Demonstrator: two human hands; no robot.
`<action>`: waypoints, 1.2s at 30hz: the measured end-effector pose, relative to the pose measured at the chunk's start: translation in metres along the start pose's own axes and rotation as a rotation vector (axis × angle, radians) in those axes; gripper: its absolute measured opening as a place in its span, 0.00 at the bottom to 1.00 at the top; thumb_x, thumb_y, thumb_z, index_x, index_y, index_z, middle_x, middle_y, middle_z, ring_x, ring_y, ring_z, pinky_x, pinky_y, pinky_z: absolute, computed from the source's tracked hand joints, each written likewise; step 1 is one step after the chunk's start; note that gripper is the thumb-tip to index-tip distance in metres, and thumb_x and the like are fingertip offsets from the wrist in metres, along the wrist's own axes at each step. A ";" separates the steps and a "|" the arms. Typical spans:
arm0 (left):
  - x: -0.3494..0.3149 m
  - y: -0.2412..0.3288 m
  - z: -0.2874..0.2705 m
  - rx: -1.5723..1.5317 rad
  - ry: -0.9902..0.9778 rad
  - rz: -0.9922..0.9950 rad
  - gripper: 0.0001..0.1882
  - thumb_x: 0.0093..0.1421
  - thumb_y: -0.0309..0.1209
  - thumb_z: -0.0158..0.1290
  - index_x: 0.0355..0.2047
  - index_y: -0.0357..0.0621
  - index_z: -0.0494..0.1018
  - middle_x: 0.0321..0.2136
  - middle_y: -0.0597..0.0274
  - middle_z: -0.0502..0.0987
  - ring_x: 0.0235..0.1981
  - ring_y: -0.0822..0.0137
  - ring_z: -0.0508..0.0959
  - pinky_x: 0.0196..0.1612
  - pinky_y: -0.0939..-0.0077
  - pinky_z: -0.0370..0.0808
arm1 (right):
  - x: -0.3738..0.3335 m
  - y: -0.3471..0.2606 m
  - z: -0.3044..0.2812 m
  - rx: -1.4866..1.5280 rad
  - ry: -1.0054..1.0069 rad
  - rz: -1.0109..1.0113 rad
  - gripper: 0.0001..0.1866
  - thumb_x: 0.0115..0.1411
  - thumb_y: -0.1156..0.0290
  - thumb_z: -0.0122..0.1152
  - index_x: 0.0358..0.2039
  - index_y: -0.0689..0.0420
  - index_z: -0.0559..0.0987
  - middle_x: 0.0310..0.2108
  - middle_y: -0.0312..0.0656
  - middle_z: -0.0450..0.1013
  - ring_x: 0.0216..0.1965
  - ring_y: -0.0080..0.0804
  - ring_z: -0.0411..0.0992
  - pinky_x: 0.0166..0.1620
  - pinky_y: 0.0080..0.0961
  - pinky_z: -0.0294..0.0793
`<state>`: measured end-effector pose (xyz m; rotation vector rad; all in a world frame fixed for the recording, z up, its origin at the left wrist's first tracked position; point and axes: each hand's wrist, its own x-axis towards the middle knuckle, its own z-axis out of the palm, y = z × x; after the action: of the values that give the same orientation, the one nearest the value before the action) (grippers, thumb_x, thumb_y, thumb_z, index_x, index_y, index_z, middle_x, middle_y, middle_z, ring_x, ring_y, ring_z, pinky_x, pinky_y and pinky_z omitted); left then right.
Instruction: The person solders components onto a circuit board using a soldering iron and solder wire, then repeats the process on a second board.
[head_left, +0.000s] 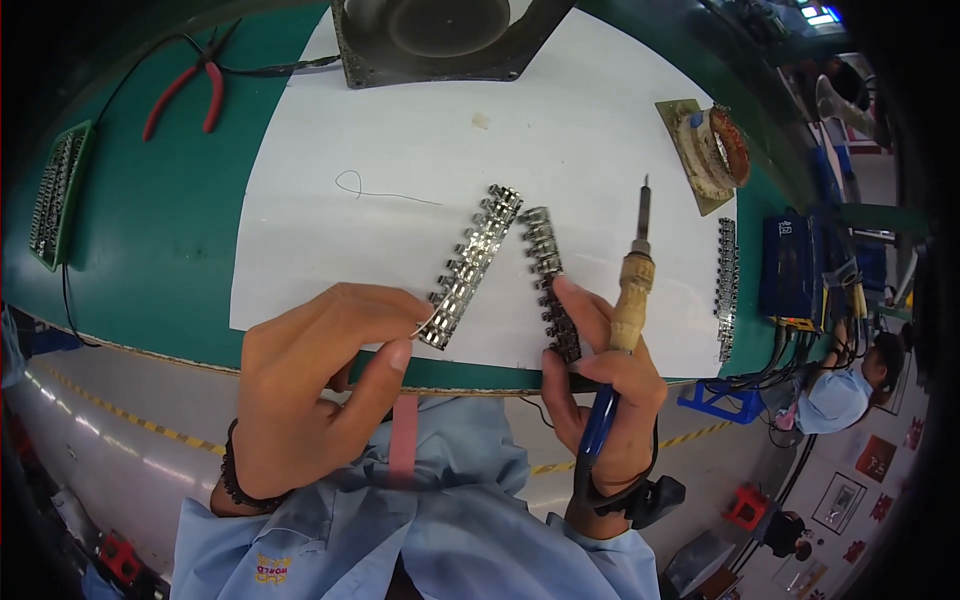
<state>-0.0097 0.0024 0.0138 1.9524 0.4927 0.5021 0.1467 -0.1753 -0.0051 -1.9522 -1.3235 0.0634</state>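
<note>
My left hand (315, 375) pinches a short, thin silvery wire (424, 327) between thumb and forefinger. Its fingertips are at the near end of a strip of shiny metal parts (473, 262), which slants across the white paper. Whether they also grip that strip, I cannot tell. In my right hand (615, 385) is a soldering iron (633, 290) with a wooden handle and blue rear end, its tip pointing away from me. Fingers of the same hand hold a second, darker strip of metal parts (548, 265). The far ends of both strips almost meet.
A black fan-like unit (430, 75) stands at the far edge. Red-handled pliers (190, 90) and a green tray of parts (60, 195) lie left. Rightward are a round holder (712, 155), another strip (727, 290) and a blue box (790, 270). A loose wire (385, 193) lies on the paper.
</note>
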 end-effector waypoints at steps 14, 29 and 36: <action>-0.002 0.014 -0.013 -0.003 -0.273 -0.019 0.05 0.52 0.20 0.58 0.30 0.38 0.77 0.19 0.62 0.75 0.14 0.71 0.71 0.16 0.79 0.62 | 0.005 -0.015 0.020 0.212 0.221 -0.219 0.17 0.40 0.80 0.70 0.24 0.57 0.68 0.41 0.55 0.77 0.31 0.40 0.72 0.31 0.28 0.72; 0.003 0.008 -0.002 -0.176 -0.025 0.098 0.08 0.46 0.20 0.64 0.28 0.39 0.79 0.15 0.66 0.72 0.12 0.80 0.61 0.15 0.82 0.48 | 0.004 -0.022 0.010 0.348 0.128 -0.180 0.30 0.50 0.88 0.64 0.43 0.51 0.56 0.31 0.54 0.78 0.27 0.38 0.75 0.30 0.22 0.74; 0.003 -0.004 -0.011 -0.185 -0.094 0.243 0.09 0.43 0.24 0.66 0.27 0.40 0.80 0.11 0.67 0.67 0.11 0.76 0.57 0.15 0.78 0.48 | 0.014 -0.016 0.010 0.376 0.066 -0.196 0.28 0.50 0.85 0.66 0.42 0.52 0.57 0.29 0.54 0.79 0.27 0.39 0.75 0.32 0.23 0.74</action>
<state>-0.0137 0.0135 0.0144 1.8560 0.1432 0.5849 0.1362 -0.1553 0.0025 -1.4930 -1.3440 0.1407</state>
